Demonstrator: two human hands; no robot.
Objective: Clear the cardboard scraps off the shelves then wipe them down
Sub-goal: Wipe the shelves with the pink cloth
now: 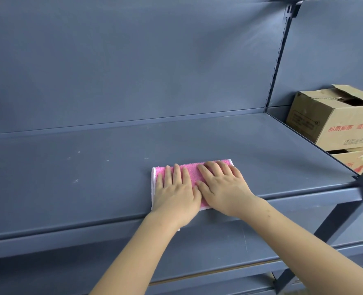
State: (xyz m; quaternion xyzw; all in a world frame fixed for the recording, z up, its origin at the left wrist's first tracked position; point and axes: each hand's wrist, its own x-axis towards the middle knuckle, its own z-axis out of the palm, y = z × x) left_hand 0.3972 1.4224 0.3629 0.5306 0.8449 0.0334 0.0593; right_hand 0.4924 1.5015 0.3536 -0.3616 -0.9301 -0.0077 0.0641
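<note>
A folded pink cloth (192, 171) with a white edge lies flat near the front edge of the dark grey metal shelf (91, 177). My left hand (175, 191) presses on the cloth's left half with straight fingers. Beside it, thumb to thumb, my right hand (222, 186) presses flat on the right half. A few small pale specks (76, 180) dot the shelf to the left of the cloth. No cardboard scraps show on this shelf.
A grey back panel (133, 60) rises behind the shelf. To the right, past the slotted upright (279, 56), an open cardboard box (333, 118) sits on another box (357, 159). A lower shelf (208, 250) runs beneath my forearms.
</note>
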